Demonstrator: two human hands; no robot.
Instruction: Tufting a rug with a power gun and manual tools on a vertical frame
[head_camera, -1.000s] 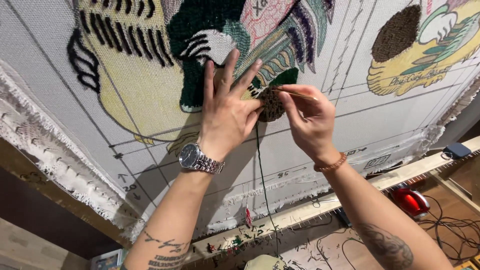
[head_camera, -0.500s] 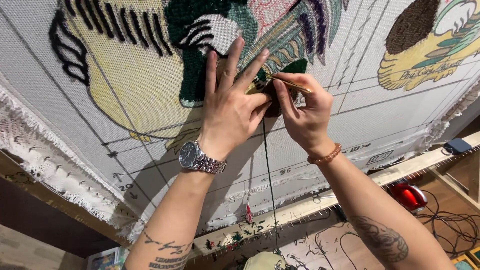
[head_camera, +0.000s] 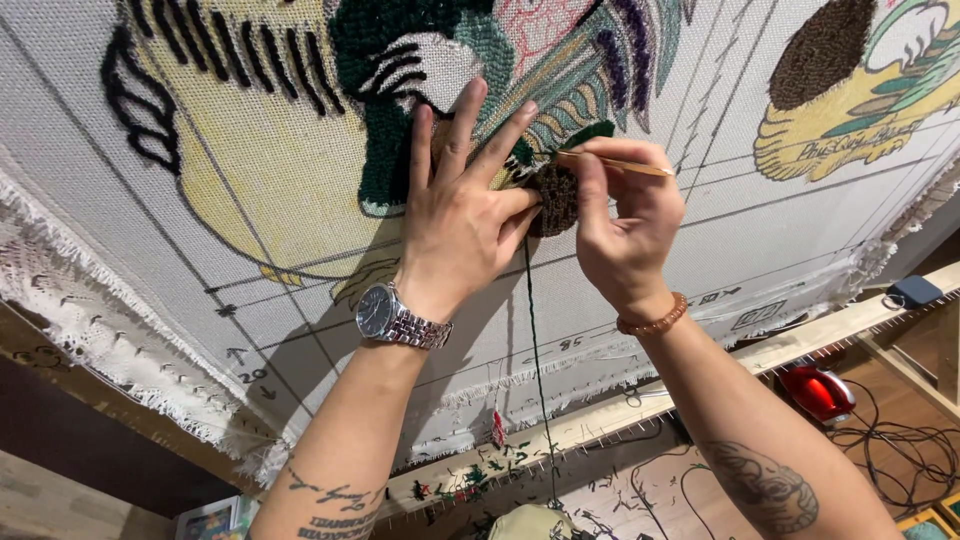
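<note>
Between our hands: a round brown tufted patch (head_camera: 556, 197) on the stretched backing cloth (head_camera: 150, 260).
Left hand (head_camera: 460, 215): fingers spread flat on the cloth, holding nothing.
Right hand (head_camera: 625, 225): pinched on a thin wooden tool (head_camera: 610, 163) just above the patch.
Risk: the tool tip could snag neighbouring green pile (our left fingertips lie close too).
Below our wrists: dark yarn (head_camera: 535, 380) hangs down to a wooden frame rail (head_camera: 800, 345); red device (head_camera: 815, 392) and cables on the floor.
</note>
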